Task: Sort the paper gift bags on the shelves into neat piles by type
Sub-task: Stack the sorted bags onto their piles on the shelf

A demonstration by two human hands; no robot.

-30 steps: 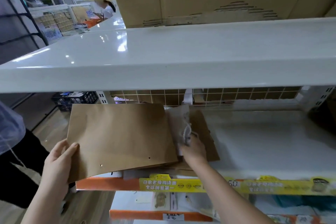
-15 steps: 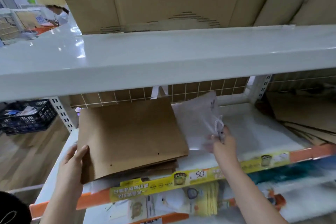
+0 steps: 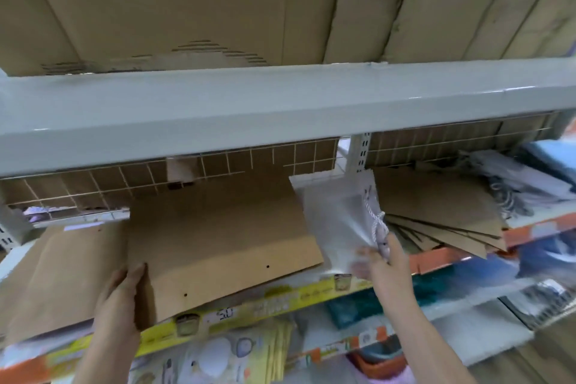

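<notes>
A flat brown paper bag [image 3: 218, 237] lies on top of a brown pile on the middle shelf [image 3: 280, 293]. My left hand [image 3: 123, 293] holds its near left corner, thumb on top. A white paper bag [image 3: 336, 221] with a twisted white cord handle [image 3: 378, 227] is lifted to the right of the brown one; my right hand [image 3: 385, 262] grips its lower edge and the cord. Another brown bag [image 3: 59, 271] lies flat at the far left.
A fanned pile of brown bags [image 3: 442, 215] lies on the right shelf section, with white and patterned bags [image 3: 523, 187] beyond it. Large cardboard boxes [image 3: 174, 3] fill the top shelf. A wire grid [image 3: 218, 162] backs the shelf. Packaged goods [image 3: 218, 358] sit below.
My right hand has carried the white bag rightward, away from the brown pile. The view has swung to the right, bringing the right shelf section in. My left hand stays on the brown bag's corner.
</notes>
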